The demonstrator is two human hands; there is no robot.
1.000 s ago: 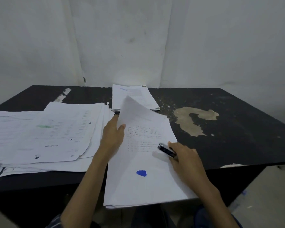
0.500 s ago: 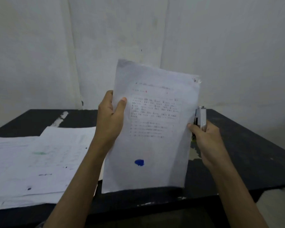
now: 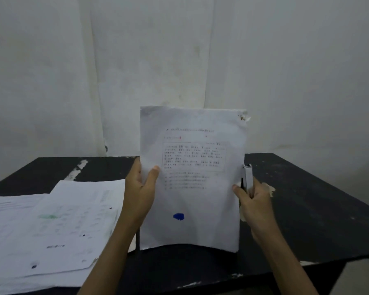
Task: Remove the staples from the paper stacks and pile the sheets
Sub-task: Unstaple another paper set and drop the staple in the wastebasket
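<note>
- Now that the paper stack (image 3: 192, 188) has come up off the table (image 3: 307, 209), where it lay flat a second ago, I have it upright and facing me, its bottom edge just above the near part of the tabletop.
- Half a second ago it leaned to one side. Now it hangs square.
- My left hand (image 3: 140, 188) grips the left edge, thumb on the front and fingers curled behind.
- My right hand (image 3: 254, 201) pinches the right edge with the thumb. The other fingers are wrapped around the staple remover (image 3: 248, 176), which stands upright just beside the paper.
- The torn corner (image 3: 244, 118) at top right is ragged with a brownish mark, and I cannot tell whether a staple is still in it. I take this as a check before prying.
- The pile of sheets (image 3: 51, 220) lies spread on the table to my left, well apart from the remover.
- One snag: the right hand holds both tool and paper. To reach that corner it must let go of the edge, and the stack, held by one side only, may flop.
- The raised stack also hides the middle of the table behind it.
</note>
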